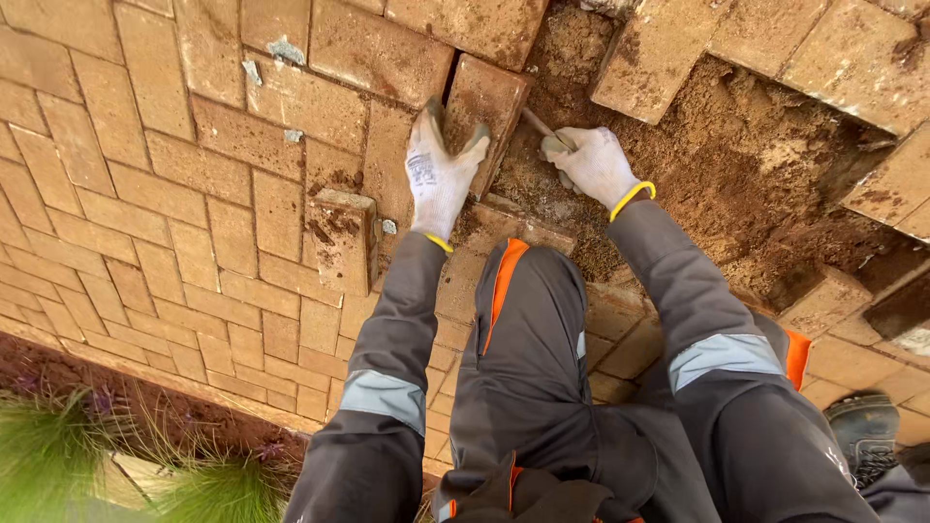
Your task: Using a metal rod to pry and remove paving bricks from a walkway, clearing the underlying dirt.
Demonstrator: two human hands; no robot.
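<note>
My left hand, in a white work glove, grips the near end of a tilted tan paving brick at the edge of the paved area. My right hand, also gloved, is closed around a thin tool handle whose tip goes under the brick's right side. Both hands sit at the border between the brick paving and a pit of loose brown sand. My grey trousers with an orange stripe fill the lower middle.
A loose brick stands raised on the paving left of my left hand. More lifted bricks lie around the sand pit at top and right. A dark boot is at lower right. Grass tufts grow beyond the paving edge at lower left.
</note>
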